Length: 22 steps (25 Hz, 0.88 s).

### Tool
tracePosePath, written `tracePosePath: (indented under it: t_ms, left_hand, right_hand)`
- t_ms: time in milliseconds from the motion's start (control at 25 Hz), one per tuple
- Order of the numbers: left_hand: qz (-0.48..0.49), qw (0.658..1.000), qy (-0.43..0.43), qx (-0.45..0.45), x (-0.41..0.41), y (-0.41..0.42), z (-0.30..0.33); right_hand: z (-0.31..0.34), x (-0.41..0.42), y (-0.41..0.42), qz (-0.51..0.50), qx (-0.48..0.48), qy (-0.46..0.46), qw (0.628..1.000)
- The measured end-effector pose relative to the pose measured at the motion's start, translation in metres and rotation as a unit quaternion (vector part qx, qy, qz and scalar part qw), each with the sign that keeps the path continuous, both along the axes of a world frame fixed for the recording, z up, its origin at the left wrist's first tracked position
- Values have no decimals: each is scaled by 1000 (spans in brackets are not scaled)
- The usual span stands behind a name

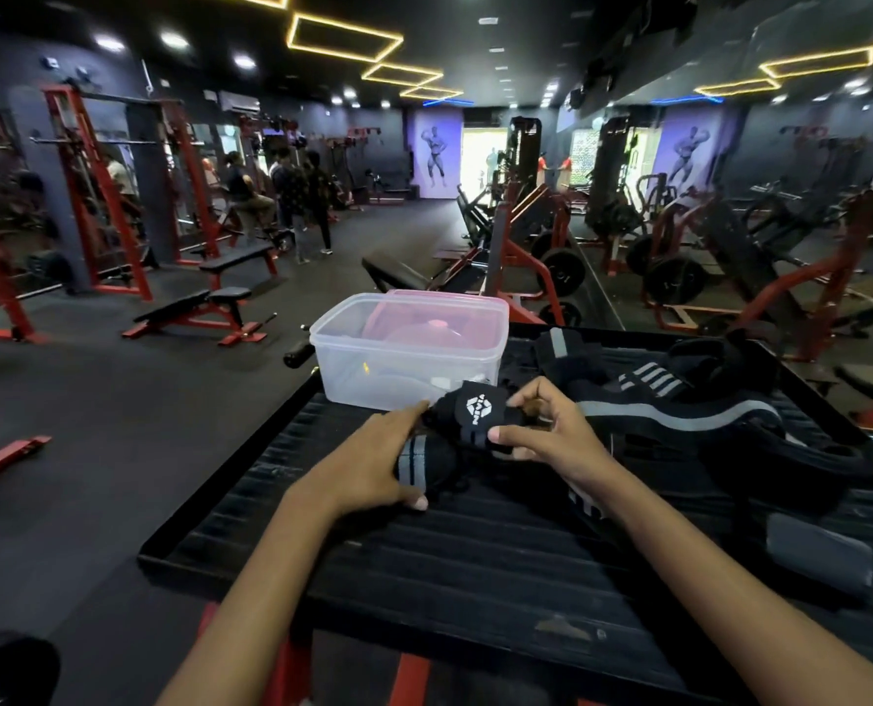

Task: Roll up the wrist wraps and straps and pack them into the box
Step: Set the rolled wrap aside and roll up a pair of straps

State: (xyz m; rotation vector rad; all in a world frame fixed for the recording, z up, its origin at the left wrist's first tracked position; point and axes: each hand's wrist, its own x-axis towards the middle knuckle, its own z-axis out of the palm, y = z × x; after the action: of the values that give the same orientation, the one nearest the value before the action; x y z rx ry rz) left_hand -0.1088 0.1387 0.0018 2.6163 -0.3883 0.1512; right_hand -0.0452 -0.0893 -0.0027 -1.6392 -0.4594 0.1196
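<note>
In a gym, a person works a black wrist wrap (467, 425) into a roll on a ribbed black tabletop (424, 547), just in front of the clear plastic box (409, 349) meant to receive it. The left hand (373, 466) lies over the grey-striped end of the bundle, fingers (409, 417) stretched along it and thumb hooked under its near edge, apparently pinning the coil so it does not spring loose. The right hand (546, 430) pinches the logo-marked flap between thumb and curled fingers (528, 394), seemingly drawing it tight over the roll. Both forearms reach in from the lower edge and converge on the bundle, wrists low over the surface. The box stands open near the tabletop's far left corner, its pink lid (444, 308) behind it; little can be made out inside, so packing looks barely begun. More wraps and straps (679, 415) lie unrolled in a loose heap to the right, within easy reach for the next rolls. A dark pad (816, 557) rests near the right edge.
</note>
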Motion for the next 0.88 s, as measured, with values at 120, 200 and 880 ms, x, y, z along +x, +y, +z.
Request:
tracePosePath:
  t_ms: [120,200,880]
  left_hand:
    - [10,999,-7,34,7,2,-6]
    - [8,997,2,82,11,2,-8]
    - [8,871,162,-464,13,-2,-16]
  right_hand:
    - [-12,-1,-3,-9,-51,24,998]
    - [-17,-1,-5,-15,-112,4,994]
    - [-24,-7,18,-12,-81,-5,997]
